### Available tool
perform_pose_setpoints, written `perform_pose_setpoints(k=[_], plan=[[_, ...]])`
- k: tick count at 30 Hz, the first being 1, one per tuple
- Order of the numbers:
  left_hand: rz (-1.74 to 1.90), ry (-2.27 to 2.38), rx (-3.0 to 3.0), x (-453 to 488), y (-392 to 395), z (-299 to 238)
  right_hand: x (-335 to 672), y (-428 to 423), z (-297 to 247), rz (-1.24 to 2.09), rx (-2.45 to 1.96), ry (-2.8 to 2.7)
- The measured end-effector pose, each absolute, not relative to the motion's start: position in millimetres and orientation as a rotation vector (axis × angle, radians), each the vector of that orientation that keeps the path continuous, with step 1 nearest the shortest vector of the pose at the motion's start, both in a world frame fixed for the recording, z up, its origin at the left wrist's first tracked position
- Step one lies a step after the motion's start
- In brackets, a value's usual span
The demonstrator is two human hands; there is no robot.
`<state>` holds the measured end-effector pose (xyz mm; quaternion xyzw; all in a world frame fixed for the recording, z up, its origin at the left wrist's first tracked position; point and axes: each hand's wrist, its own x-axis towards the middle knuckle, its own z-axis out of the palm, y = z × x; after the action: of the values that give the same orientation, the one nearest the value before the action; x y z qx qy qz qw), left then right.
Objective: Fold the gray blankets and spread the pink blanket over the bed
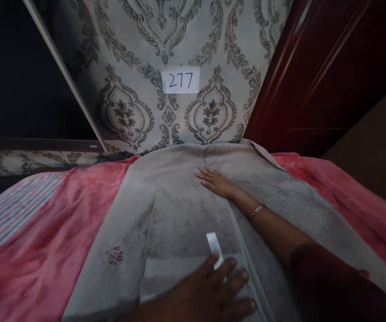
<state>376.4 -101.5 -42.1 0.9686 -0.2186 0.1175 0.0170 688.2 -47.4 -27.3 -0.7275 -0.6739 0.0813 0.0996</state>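
Observation:
A grey plush towel (119, 214) lies spread out, with a small reddish embroidered motif at its left and a folded panel over its middle. My right hand (216, 183), a silver bracelet at its wrist, rests flat on the towel's far part, fingers stretched. Lower down, my left hand (209, 286) lies over the folded panel near its lighter band, its fingers spread. A white label strip (214, 246) runs under the fingertips of my left hand. Neither hand grips anything.
Under the towel is a pink blanket (102, 188), beside a striped cloth (28, 197) at left. Behind stand a patterned wall (169, 40) with a paper reading 277 (180, 80), a dark screen (28, 80) and a dark red wooden panel (313, 80).

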Motion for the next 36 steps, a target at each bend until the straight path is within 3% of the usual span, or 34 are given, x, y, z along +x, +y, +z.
perform_pose_setpoints(k=[11, 14, 19, 27, 36], plan=[[0.207, -0.630, 2.842, 356, -104, 10, 654, -48, 2, 0.109, -2.260, -1.964], [0.216, -0.578, 2.806, 339, -95, 21, 600, -58, 11, 0.027, -2.000, -2.191], [0.129, -0.466, 2.889, 303, -80, 14, 533, -62, 2, 0.189, -1.463, -2.578], [0.328, -0.512, 2.986, 299, -73, -29, 564, 5, -8, 0.162, -1.796, -2.403], [0.315, -0.524, 2.978, 297, -73, -23, 577, 22, -21, 0.170, -1.845, -2.296]])
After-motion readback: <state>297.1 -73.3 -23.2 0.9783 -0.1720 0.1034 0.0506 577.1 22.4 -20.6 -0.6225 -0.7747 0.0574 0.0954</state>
